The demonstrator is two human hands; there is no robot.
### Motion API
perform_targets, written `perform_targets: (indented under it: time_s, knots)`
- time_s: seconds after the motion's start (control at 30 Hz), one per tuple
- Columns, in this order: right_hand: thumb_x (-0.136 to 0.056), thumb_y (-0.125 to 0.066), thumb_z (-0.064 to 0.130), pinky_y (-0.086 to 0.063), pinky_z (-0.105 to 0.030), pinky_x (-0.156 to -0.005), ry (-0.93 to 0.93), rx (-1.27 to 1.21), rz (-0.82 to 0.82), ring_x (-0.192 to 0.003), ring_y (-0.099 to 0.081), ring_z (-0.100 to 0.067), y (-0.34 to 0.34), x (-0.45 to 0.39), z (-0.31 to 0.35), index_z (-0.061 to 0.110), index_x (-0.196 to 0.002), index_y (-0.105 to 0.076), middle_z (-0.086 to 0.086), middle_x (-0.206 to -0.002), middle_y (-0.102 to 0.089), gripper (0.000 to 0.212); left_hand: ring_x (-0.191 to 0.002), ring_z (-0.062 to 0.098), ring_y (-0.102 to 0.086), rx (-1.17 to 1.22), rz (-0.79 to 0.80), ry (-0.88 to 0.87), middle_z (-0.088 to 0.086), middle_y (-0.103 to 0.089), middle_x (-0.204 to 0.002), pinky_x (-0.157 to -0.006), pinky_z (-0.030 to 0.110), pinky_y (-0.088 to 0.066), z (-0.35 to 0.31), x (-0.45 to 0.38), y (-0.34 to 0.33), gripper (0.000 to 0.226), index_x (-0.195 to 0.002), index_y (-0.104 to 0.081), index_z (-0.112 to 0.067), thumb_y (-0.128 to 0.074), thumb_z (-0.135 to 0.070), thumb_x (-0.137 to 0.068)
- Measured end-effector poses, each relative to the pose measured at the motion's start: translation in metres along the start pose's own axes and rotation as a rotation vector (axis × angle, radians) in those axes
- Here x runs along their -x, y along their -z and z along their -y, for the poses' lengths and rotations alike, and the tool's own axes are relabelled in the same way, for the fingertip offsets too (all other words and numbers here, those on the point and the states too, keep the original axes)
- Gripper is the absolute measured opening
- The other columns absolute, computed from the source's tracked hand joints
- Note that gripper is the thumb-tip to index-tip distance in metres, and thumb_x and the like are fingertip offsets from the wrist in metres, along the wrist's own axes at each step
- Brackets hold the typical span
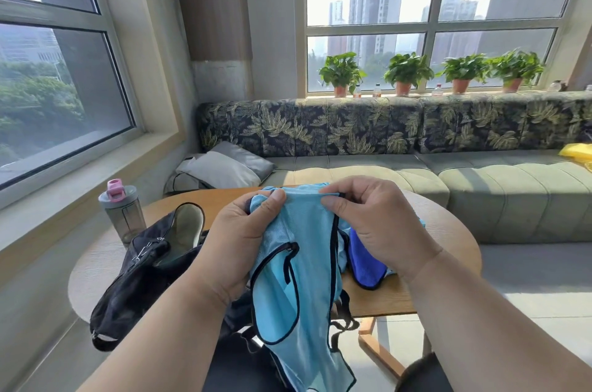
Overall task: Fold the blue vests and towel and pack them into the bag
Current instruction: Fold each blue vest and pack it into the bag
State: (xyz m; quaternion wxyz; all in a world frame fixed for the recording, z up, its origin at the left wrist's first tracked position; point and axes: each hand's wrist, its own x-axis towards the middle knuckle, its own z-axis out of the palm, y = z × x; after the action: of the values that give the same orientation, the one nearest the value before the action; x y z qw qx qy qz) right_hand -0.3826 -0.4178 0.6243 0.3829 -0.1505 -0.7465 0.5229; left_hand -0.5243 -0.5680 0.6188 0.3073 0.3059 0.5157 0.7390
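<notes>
A light blue mesh vest (307, 263) with dark trim hangs from both my hands above the near edge of the round wooden table (448, 231). My left hand (246, 238) grips its top left corner. My right hand (371, 225) pinches the top edge on the right. Behind my right hand a darker blue towel (365, 260) lies on the table with more light blue fabric (419, 223) around it. The black bag (144, 276) sits open on the left of the table, its mouth facing up.
A grey water bottle (123, 214) with a pink cap stands at the table's left, behind the bag. A green sofa (496, 193) with a grey cushion (224, 167) runs behind the table. Potted plants (405, 73) line the windowsill. Something yellow (578, 151) lies at far right.
</notes>
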Motion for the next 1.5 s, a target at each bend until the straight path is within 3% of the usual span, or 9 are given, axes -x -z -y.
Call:
perform_targets:
  time_s: [0.23, 0.37, 0.47, 0.67, 0.97, 1.13, 1.2, 1.37, 1.5]
  knots:
    - [-0.097, -0.074, 0.022, -0.047, -0.022, -0.083, 0.128, 0.132, -0.099, -0.088, -0.063, -0.009, 0.008, -0.003, 0.002, 0.024, -0.088, -0.076, 0.008, -0.095, -0.069, 0.010, -0.089, 0.037, -0.073, -0.005, -0.111, 0.061, 0.020, -0.076, -0.099, -0.087, 0.048, -0.059, -0.006, -0.004, 0.004, 0.028, -0.101, -0.076, -0.010, -0.067, -0.036, -0.096]
    - [-0.100, -0.069, 0.028, -0.051, -0.052, -0.073, 0.028, -0.026, -0.187, -0.076, -0.055, -0.023, 0.016, -0.005, 0.004, 0.018, -0.089, -0.072, -0.024, -0.087, -0.067, 0.015, -0.066, 0.025, -0.053, -0.012, -0.288, 0.024, 0.012, -0.056, -0.072, -0.065, 0.037, -0.043, -0.016, -0.011, 0.017, 0.017, -0.076, -0.062, -0.013, -0.050, -0.016, -0.088]
    - [-0.099, -0.070, 0.031, -0.049, -0.048, -0.071, 0.012, -0.026, -0.221, -0.074, -0.054, -0.025, 0.015, -0.007, 0.004, 0.020, -0.090, -0.072, -0.034, -0.094, -0.064, 0.014, -0.061, 0.020, -0.058, -0.121, -0.332, -0.054, 0.005, -0.064, -0.068, -0.062, 0.034, -0.046, -0.021, -0.013, 0.021, 0.024, -0.089, -0.069, -0.016, -0.047, -0.008, -0.095]
    - [-0.097, -0.072, 0.023, -0.043, -0.029, -0.060, 0.021, 0.094, -0.260, -0.064, -0.049, -0.013, 0.007, -0.004, 0.005, 0.018, -0.086, -0.072, -0.005, -0.070, -0.062, 0.013, -0.065, 0.011, -0.068, -0.280, -0.319, -0.123, 0.001, -0.076, -0.083, -0.059, 0.028, -0.054, -0.016, -0.014, 0.018, 0.012, -0.106, -0.069, -0.015, -0.065, -0.007, -0.098]
    - [-0.097, -0.071, 0.025, -0.043, -0.029, -0.059, -0.009, 0.031, -0.580, -0.059, -0.050, -0.010, 0.046, -0.034, 0.011, 0.020, -0.090, -0.074, 0.002, -0.069, -0.064, 0.009, -0.081, 0.020, -0.069, -0.281, -0.529, -0.220, 0.004, -0.077, -0.092, -0.082, 0.042, -0.061, -0.065, -0.047, 0.069, 0.014, -0.097, -0.075, -0.019, -0.078, -0.032, -0.092]
    - [-0.099, -0.068, 0.027, -0.040, -0.025, -0.054, -0.002, 0.014, -0.670, -0.049, -0.044, -0.003, 0.066, -0.052, 0.014, 0.022, -0.091, -0.072, 0.015, -0.057, -0.056, 0.011, -0.065, 0.013, -0.057, -0.441, -0.645, -0.329, -0.005, -0.067, -0.078, -0.045, 0.018, -0.046, -0.097, -0.062, 0.081, 0.020, -0.098, -0.074, -0.021, -0.069, -0.041, -0.098]
    - [-0.099, -0.067, 0.027, -0.042, -0.025, -0.057, 0.027, 0.017, -0.700, -0.053, -0.048, -0.002, 0.074, -0.060, 0.022, 0.025, -0.088, -0.070, 0.010, -0.066, -0.061, 0.012, -0.061, 0.011, -0.051, -0.441, -0.660, -0.365, -0.006, -0.061, -0.074, -0.041, 0.013, -0.040, -0.111, -0.067, 0.080, 0.019, -0.097, -0.071, -0.021, -0.066, -0.039, -0.102]
    - [-0.102, -0.064, 0.026, -0.045, -0.015, -0.049, 0.071, -0.023, -0.749, -0.060, -0.055, 0.001, 0.092, -0.075, 0.046, 0.021, -0.097, -0.071, 0.005, -0.078, -0.063, 0.009, -0.068, 0.010, -0.055, -0.420, -0.640, -0.426, -0.010, -0.064, -0.078, -0.060, 0.024, -0.046, -0.152, -0.071, 0.085, 0.024, -0.099, -0.073, -0.022, -0.068, -0.046, -0.099]
    - [-0.100, -0.065, 0.031, -0.046, -0.029, -0.064, 0.098, -0.060, -0.764, -0.069, -0.055, -0.011, 0.101, -0.084, 0.065, 0.020, -0.103, -0.073, 0.007, -0.077, -0.064, 0.014, -0.070, 0.010, -0.058, -0.369, -0.620, -0.461, -0.010, -0.066, -0.078, -0.075, 0.033, -0.053, -0.171, -0.069, 0.082, 0.023, -0.087, -0.072, -0.024, -0.073, -0.044, -0.096]
